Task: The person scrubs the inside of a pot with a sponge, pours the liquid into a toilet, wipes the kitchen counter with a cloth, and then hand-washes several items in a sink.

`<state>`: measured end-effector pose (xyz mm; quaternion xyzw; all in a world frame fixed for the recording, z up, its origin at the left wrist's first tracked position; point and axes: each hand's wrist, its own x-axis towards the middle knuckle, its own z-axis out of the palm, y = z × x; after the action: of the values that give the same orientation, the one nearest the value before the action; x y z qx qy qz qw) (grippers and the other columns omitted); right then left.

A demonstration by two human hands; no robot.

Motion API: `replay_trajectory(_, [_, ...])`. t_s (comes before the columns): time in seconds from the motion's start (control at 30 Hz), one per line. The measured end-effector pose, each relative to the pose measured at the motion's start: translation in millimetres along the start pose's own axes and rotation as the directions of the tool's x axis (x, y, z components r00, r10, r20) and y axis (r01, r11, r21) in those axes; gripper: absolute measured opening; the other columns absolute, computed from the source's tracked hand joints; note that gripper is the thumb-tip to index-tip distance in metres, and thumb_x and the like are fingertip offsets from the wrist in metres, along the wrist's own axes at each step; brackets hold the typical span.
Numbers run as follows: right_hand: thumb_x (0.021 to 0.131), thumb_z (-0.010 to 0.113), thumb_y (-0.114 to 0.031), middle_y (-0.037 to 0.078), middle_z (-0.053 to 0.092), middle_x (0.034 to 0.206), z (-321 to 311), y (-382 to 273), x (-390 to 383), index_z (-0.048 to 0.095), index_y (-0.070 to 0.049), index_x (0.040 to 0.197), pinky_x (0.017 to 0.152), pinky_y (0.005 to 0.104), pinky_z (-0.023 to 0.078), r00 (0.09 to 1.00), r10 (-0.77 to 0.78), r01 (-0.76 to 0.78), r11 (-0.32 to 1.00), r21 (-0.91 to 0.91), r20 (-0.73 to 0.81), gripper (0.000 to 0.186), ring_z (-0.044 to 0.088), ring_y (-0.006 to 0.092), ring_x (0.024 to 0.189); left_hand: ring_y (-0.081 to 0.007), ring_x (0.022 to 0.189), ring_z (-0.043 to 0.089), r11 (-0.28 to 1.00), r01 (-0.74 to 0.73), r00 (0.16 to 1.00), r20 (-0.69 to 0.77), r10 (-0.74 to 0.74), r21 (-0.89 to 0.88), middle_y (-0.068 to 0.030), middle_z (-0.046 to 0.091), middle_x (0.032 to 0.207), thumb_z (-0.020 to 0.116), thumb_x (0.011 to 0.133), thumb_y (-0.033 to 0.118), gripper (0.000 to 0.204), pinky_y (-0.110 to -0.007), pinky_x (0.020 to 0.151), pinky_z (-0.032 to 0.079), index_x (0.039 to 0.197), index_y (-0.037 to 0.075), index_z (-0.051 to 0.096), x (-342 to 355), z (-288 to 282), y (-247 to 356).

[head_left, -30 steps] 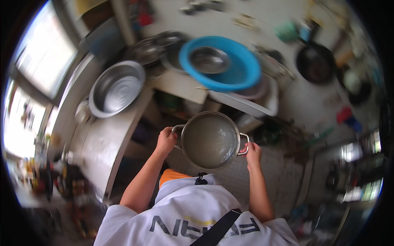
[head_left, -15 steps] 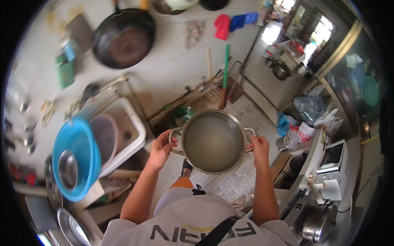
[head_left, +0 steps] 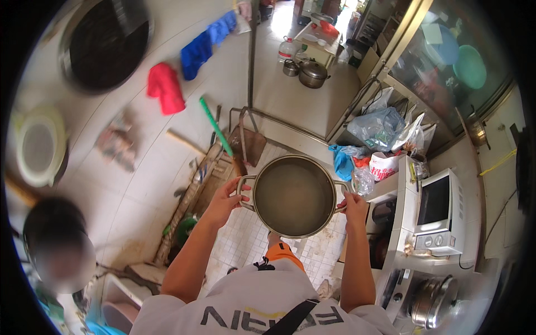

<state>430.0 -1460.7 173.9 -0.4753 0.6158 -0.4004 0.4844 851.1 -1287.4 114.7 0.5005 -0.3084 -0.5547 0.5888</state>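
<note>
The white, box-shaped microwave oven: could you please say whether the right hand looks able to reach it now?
Probably not: the right hand is busy holding the round silver metal pot, and the microwave oven stands apart, to the hand's right.

White shirt [head_left: 254, 293]: large dark block letters across the chest, upside down from this view, with a smaller yellow mark among them; black strap [head_left: 291, 319] crosses the lettering and hides part. White plastic bag [head_left: 385, 166] at right: bold red characters, partly creased. Microwave [head_left: 441, 212]: small markings around front controls, too fine to read. Large bottle [head_left: 287, 49]: reddish label, illegible.
</note>
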Motion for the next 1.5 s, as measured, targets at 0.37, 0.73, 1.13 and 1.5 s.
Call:
replay_trajectory(0.37, [0.103, 0.088, -0.037, 0.005, 0.07, 0.093, 91, -63, 315, 0.07, 0.003, 0.128, 0.07, 0.033, 0.054, 0.998, 0.019, -0.025, 0.995, 0.094, 0.06, 0.05, 0.072, 0.0162, 0.077, -0.0152, 0.102, 0.08, 0.961, 0.173, 0.982, -0.034, -0.184, -0.215, -0.0048, 0.079, 0.148, 0.066, 0.1, -0.01, 0.061, -0.03, 0.079, 0.058, 0.159, 0.005, 0.066, 311, -2, 46])
replay_trajectory(0.73, [0.102, 0.088, -0.031, 0.008, 0.073, 0.099, 201, -166, 651, 0.069, 0.008, 0.127, 0.071, 0.0337, 0.055, 0.994, 0.028, -0.038, 0.995, 0.095, 0.11, 0.05, 0.072, 0.0161, 0.077, -0.017, 0.107, 0.081, 0.945, 0.132, 0.99, -0.002, -0.139, -0.299, -0.0098, 0.082, 0.138, 0.071, 0.108, 0.002, 0.046, -0.029, 0.079, 0.062, 0.153, -0.003, 0.066, 677, -20, 144])
replay_trajectory(1.13, [0.105, 0.074, -0.019, 0.004, 0.067, 0.09, 400, -371, 1016, 0.071, 0.0, 0.117, 0.073, 0.0348, 0.055, 0.984, -0.07, 0.046, 0.989, 0.144, 0.166, 0.023, 0.069, 0.0176, 0.079, -0.0143, 0.1, 0.082, 0.993, 0.111, 0.956, -0.277, -0.099, 0.03, -0.0077, 0.087, 0.113, 0.071, 0.115, 0.02, 0.021, -0.029, 0.08, 0.06, 0.13, 0.006, 0.077, 1023, -54, 271])
replay_trajectory(1.5, [0.112, 0.076, -0.032, 0.002, 0.068, 0.082, 687, -523, 1324, 0.071, -0.005, 0.105, 0.061, 0.0328, 0.054, 0.765, -0.088, 0.109, 0.994, 0.007, 0.638, 0.029, 0.07, 0.017, 0.067, -0.0164, 0.09, 0.082, 0.999, 0.035, 0.684, -0.729, -0.024, 0.0, -0.0086, 0.085, 0.101, 0.067, 0.113, 0.014, 0.016, -0.033, 0.074, 0.059, 0.122, 0.002, 0.074, 1240, -126, 329])
